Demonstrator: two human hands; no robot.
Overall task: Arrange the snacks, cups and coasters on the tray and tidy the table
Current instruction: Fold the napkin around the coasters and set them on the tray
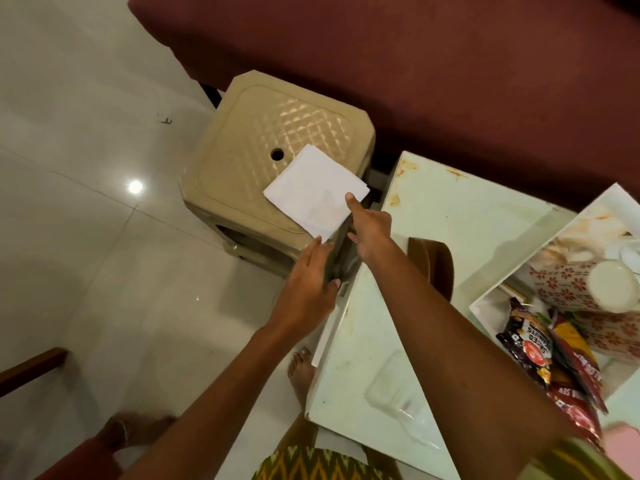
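Pinning the white folded paper point(313, 192) to the beige plastic stool point(239, 168), right hand point(371, 233) presses straight-fingered, left hand point(304, 292) touches flat; slide gently.

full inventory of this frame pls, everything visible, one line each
stool: one, beige plastic, on the floor left of the table
folded paper: one stack, white, on the stool's near right corner
table: one, pale green glass top, right of the stool
tray: one, white with a print, on the table's right side
snack packets: at least three, purple, red and yellow, at the tray's near end
cups: at least two, white with red flowers, on the tray behind the packets
wooden piece: one, brown, left of the tray
sofa: one, maroon, behind the stool and table
left hand: fingers straight, touching the paper's near corner
right hand: index finger pressing on the paper
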